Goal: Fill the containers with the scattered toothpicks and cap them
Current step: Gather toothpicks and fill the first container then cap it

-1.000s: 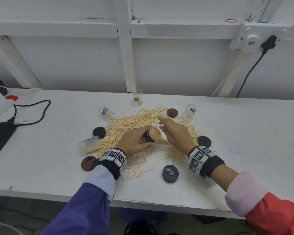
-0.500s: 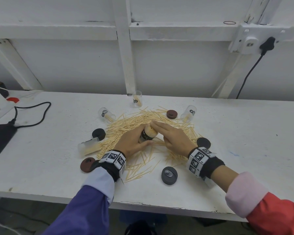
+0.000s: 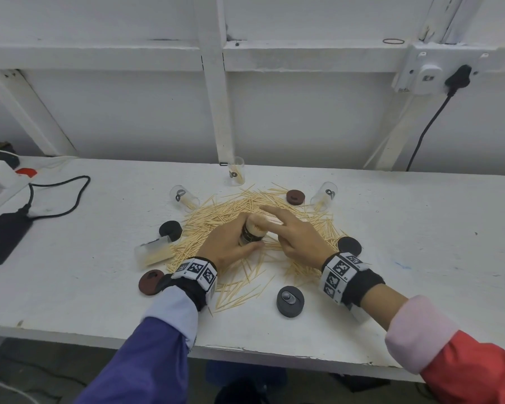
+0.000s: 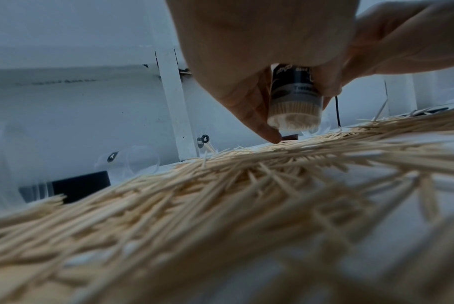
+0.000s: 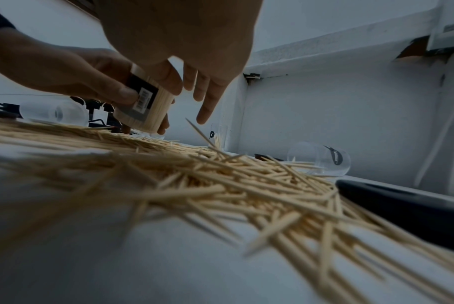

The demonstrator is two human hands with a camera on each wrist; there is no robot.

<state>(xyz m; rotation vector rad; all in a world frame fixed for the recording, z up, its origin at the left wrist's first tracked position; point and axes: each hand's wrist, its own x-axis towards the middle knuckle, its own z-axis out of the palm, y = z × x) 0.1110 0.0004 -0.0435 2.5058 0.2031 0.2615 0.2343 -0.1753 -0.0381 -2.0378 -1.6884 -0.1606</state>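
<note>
left fingers (image 3: 247, 246) grip toothpick-packed container (image 3: 252, 232), right hand (image 3: 296, 237) alongside.

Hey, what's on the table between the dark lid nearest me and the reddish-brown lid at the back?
In the head view, loose toothpicks lie there, then both hands: left hand gripping the filled container, right hand open beside it.

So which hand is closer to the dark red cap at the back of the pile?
The right hand. Its fingers reach out toward the dark red cap, stopping short of it. The left hand is farther off, wrapped around the full jar nearer the person.
</note>
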